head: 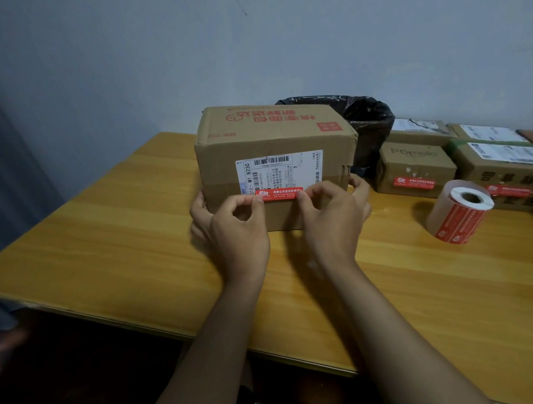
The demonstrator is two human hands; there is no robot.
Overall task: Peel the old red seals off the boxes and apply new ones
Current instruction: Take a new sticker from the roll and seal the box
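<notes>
Paper-thin and limp, the red seal (282,194) stretched between the two hands looked like a thing that would curl, crease or stick to itself if let go at one end, so its two short ends seemed the right places to take it, keeping it taut. It lay across the near face of the cardboard box (275,165), just under the white shipping label (280,171), whether fully pressed down or partly free could not be told. The left hand (237,228) pinched or pressed the seal's left end, thumb and forefinger nearly closed, other fingers curled round the box's left edge. The right hand (332,217) did likewise at the right end, fingers reaching round the box's right corner. The box looked stiff and light enough to steady that way. To the right of the right hand lay a roll of red seals (459,214), with smaller sealed boxes (414,169) beyond it.
</notes>
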